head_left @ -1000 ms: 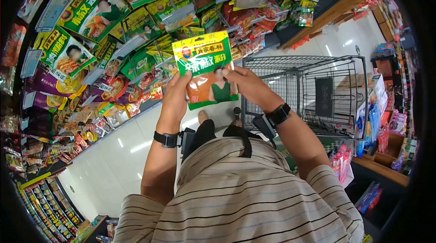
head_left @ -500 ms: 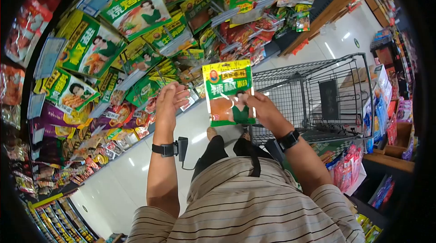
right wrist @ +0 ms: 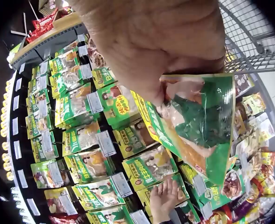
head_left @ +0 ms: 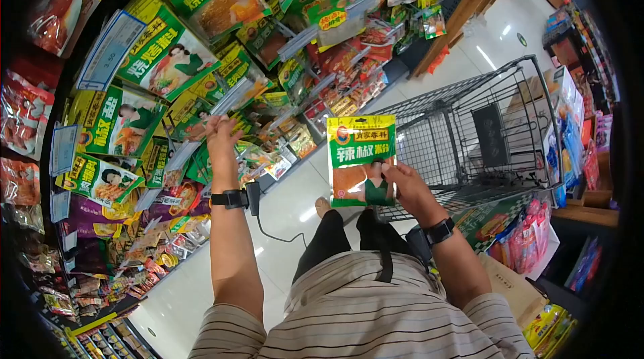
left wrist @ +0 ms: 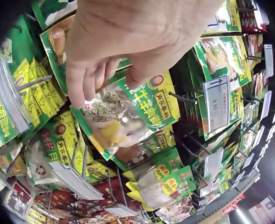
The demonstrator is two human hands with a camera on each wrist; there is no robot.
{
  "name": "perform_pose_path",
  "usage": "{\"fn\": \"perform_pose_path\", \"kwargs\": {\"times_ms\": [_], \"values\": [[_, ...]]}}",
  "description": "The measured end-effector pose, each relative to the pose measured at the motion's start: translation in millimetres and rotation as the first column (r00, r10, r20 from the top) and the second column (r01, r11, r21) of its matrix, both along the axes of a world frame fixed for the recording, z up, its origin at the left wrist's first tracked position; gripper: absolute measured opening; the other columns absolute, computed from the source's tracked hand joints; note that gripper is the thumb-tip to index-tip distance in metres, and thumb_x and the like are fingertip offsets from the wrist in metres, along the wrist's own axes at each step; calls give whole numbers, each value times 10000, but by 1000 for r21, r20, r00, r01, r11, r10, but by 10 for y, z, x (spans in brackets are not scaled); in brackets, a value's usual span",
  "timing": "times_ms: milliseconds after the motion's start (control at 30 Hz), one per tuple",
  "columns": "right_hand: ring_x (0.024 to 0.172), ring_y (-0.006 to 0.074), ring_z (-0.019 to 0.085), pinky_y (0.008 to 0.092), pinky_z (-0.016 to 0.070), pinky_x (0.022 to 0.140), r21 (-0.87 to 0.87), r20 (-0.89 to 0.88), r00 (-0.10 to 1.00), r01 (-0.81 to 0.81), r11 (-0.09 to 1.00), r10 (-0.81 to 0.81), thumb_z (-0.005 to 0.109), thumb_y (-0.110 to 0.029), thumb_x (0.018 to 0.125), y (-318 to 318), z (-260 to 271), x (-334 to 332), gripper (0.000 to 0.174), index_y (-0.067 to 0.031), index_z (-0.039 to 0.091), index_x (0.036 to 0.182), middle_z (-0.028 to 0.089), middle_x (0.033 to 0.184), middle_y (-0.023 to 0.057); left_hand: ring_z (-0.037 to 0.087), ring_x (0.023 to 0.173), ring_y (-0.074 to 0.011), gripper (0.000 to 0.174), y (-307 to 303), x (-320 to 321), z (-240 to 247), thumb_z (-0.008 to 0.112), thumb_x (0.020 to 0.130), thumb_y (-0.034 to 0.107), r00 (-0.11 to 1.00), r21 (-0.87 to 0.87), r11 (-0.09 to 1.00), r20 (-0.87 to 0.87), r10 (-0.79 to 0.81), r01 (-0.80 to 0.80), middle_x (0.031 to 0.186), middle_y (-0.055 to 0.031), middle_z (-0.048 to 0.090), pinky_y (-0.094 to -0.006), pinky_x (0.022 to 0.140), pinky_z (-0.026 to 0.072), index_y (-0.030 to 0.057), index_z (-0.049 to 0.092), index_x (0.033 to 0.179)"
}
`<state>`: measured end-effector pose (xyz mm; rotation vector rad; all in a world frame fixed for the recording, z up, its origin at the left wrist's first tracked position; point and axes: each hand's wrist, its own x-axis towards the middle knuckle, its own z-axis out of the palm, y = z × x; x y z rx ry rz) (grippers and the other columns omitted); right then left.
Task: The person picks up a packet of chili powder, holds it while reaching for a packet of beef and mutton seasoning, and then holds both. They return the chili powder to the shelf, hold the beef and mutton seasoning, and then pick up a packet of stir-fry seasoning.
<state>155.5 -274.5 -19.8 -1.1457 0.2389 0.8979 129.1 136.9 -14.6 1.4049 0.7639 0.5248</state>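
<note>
My right hand [head_left: 410,190] pinches a green and yellow packet of chili powder [head_left: 350,174] by its right edge, thumb on the front. The packet hangs upright before my body, its label facing me; the right wrist view shows its lower part [right wrist: 198,126] close up. My left hand [head_left: 223,141] holds nothing and is raised toward the shelf rack, its fingers loosely bent. In the left wrist view that hand [left wrist: 128,42] overlaps a hanging seasoning packet [left wrist: 123,116] with a green and yellow label.
Hooks with several rows of seasoning packets [head_left: 168,57] and price tags [head_left: 111,50] fill the rack at the left. A grey wire shopping cart [head_left: 463,138] stands at the right on the tiled floor [head_left: 282,225]. Beyond it are shelves with pink packages [head_left: 526,238].
My left hand has let go of the chili powder packet and moved left and up toward the rack. The right hand keeps hold of the packet, which has moved right and lower in view.
</note>
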Motion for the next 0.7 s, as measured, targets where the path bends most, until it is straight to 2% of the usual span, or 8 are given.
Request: {"fn": "perform_pose_path", "kwargs": {"times_ms": [133, 233, 433, 567, 633, 700], "values": [[905, 94, 651, 240, 531, 813, 20, -14, 1000, 18, 1000, -18, 596, -254, 1011, -92, 12, 2, 294, -31, 639, 1198, 676, 1054, 4, 539, 1278, -302, 540, 56, 46, -2, 596, 977, 290, 999, 37, 999, -35, 17, -16, 1308, -156, 514, -424, 965, 516, 5, 413, 1397], [909, 97, 656, 247, 541, 811, 19, -38, 999, 35, 999, -34, 599, -252, 1011, -139, -17, 11, 290, -31, 638, 1193, 678, 1049, 8, 487, 1345, -357, 696, 111, 24, -18, 598, 991, 385, 999, 75, 996, -19, -45, 46, 1462, -210, 405, -496, 1041, 516, -24, 324, 1483], [913, 93, 657, 249, 548, 799, 60, -3, 1000, 26, 998, -26, 589, -228, 1022, -127, -64, 31, 266, -24, 640, 1185, 679, 1044, 9, 535, 1300, -299, 553, -72, -35, -28, 606, 985, 352, 996, 45, 996, -44, -73, 75, 1389, -156, 505, -453, 1000, 499, 31, 442, 1404], [984, 95, 647, 255, 515, 881, 84, -70, 998, 9, 996, -3, 593, -206, 1021, -128, -42, 62, 244, -19, 655, 1166, 686, 1056, 1, 617, 1173, -262, 426, -487, -224, -83, 599, 994, 342, 972, -82, 973, -71, -224, 218, 1286, -130, 602, -407, 947, 528, 58, 546, 1306], [992, 90, 647, 257, 516, 885, 110, -45, 999, 3, 994, 2, 600, -215, 1019, -100, -42, 82, 246, -35, 652, 1178, 687, 1061, -3, 649, 1105, -246, 368, -755, -318, -124, 595, 1001, 331, 947, -202, 936, -81, -310, 289, 1232, -122, 638, -392, 911, 547, 59, 585, 1249], [984, 86, 647, 254, 515, 884, 90, -49, 999, -7, 996, 11, 605, -227, 1017, -124, -121, 94, 251, -42, 652, 1181, 686, 1064, -6, 672, 1055, -233, 329, -1025, -404, -141, 569, 1025, 311, 932, -246, 916, -97, -349, 318, 1190, -123, 655, -371, 860, 570, 47, 598, 1218]]}}
